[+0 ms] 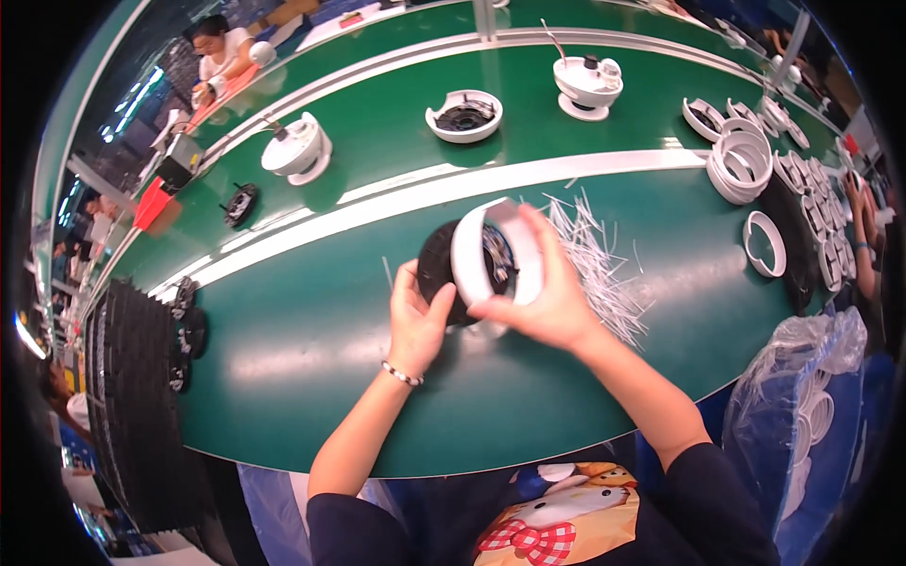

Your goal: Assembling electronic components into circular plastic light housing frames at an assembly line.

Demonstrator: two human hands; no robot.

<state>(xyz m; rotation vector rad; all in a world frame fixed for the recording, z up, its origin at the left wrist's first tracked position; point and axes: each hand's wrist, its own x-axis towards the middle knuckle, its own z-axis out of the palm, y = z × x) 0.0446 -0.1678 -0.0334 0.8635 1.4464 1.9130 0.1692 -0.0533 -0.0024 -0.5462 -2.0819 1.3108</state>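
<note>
Over the middle of the green bench, my left hand (pixel 420 319) grips a round black plastic part (pixel 436 267) by its edge, thumb in front. Beside it my right hand (pixel 552 297) is closed round a white plastic ring (pixel 469 257), fingers over its far side and thumb along its near rim. The ring is tilted and overlaps the black part, whose inner pieces show through its opening. Whether the two are fully seated together I cannot tell. To the right of the ring lies a loose pile of thin white strips (pixel 596 264).
White rings (pixel 739 162) are stacked at the right, near a single ring (pixel 763 243) and several white housings. Black parts (pixel 189 330) and a tall dark stack (pixel 137 406) stand left. White assemblies (pixel 587 87) sit on the far belt. A plastic-lined blue bin (pixel 755 415) is at lower right.
</note>
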